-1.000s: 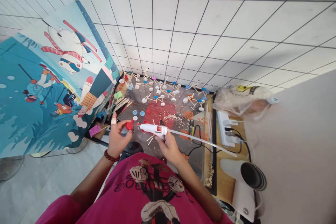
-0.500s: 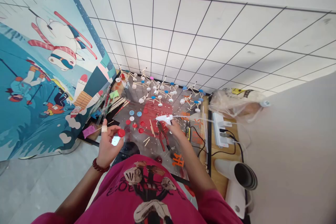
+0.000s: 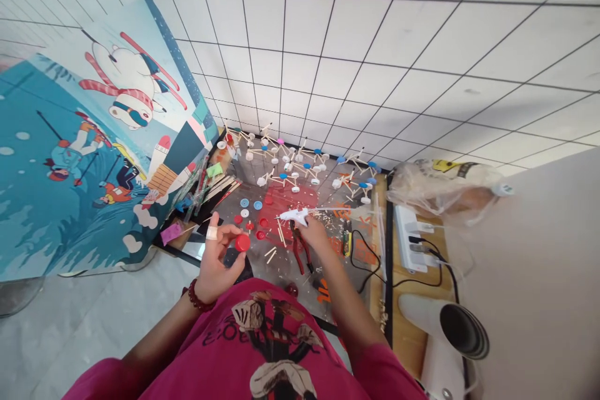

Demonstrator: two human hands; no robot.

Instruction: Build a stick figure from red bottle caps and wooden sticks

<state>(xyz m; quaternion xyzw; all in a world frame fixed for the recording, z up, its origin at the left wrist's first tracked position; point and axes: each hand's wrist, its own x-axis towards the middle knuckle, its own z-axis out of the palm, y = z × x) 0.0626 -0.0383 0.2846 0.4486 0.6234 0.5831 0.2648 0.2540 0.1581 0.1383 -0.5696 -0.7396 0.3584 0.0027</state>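
Observation:
A red bottle cap [image 3: 242, 242] is pinched between the thumb and fingers of my left hand [image 3: 218, 262], above the near left part of the table. My right hand [image 3: 313, 231] is wrapped round the handle of a white glue gun [image 3: 294, 217], whose nozzle points left over a red patch on the mat. Red-handled pliers [image 3: 300, 253] lie just below the gun. Between my hands are loose red caps [image 3: 260, 235], blue caps [image 3: 257, 205] and thin wooden sticks [image 3: 270, 254]. Several stick-and-cap pieces [image 3: 295, 178] stand along the back.
Bundled sticks and a pink sheet [image 3: 171, 234] lie at the left edge by an illustrated board [image 3: 117, 137]. On the right are a power strip [image 3: 410, 240], black cables, a plastic bag [image 3: 445, 190] and a white cylindrical device [image 3: 435, 319]. A tiled wall rises behind.
My left hand has moved right with the red cap, closer to the loose caps and the glue gun. The view has shifted a little. My right hand still holds the gun.

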